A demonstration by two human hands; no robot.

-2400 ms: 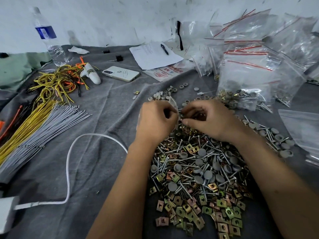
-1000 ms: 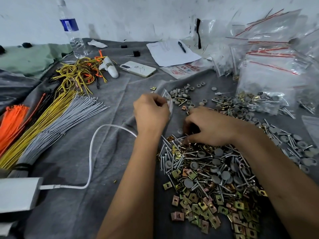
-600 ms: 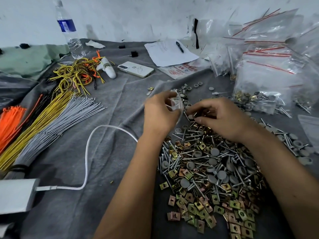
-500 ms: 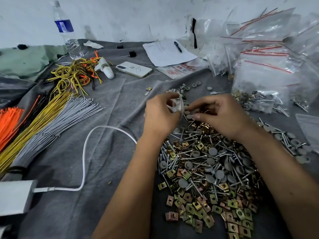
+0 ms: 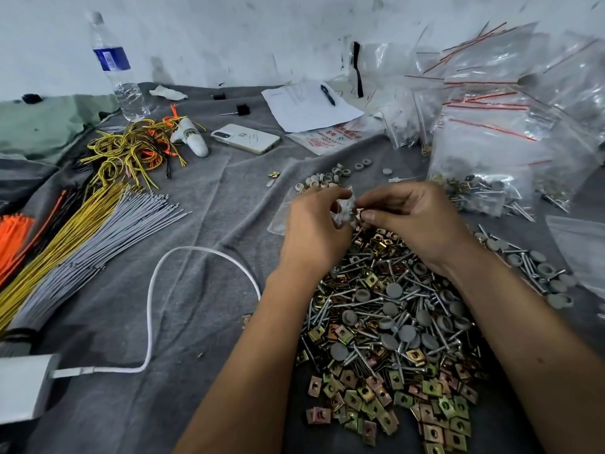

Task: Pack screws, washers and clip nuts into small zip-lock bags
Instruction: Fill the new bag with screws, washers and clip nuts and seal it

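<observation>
Grey cloth point(image 5: 203, 290) covers the work surface, with a scuffed white wall behind. Far left: orange ties point(image 5: 13, 231), then a fan of yellow and grey cable ties point(image 5: 98, 231) spread flat. Behind them a tangle of yellow and black wires point(image 5: 131, 152) and an upright water bottle point(image 5: 114, 67). White cable point(image 5: 150, 290) loops across the cloth from a white box point(image 5: 23, 388) at the lower left edge. Phone point(image 5: 245, 138) lies face down near centre back; paper sheet point(image 5: 307, 106) with a pen point(image 5: 328, 94) on it sits just beyond.

Centre: left hand point(image 5: 314, 231) raised over the pile, fingers curled, pinching a small clear zip-lock bag point(image 5: 343, 208) at its mouth. Right hand point(image 5: 415, 221) meets it, thumb and forefinger pressed together on a small piece right at the bag's opening; piece too small to identify. Both hands are just above the far edge of the mixed heap of screws point(image 5: 376, 309) with grey caps, and clip nuts point(image 5: 376, 398) lying nearest the viewer. Grey washers point(image 5: 327, 181) are scattered just behind the hands.

Right: filled zip-lock bags point(image 5: 491, 152) with red seal lines are stacked against the wall; more loose screws trail along the right edge.
</observation>
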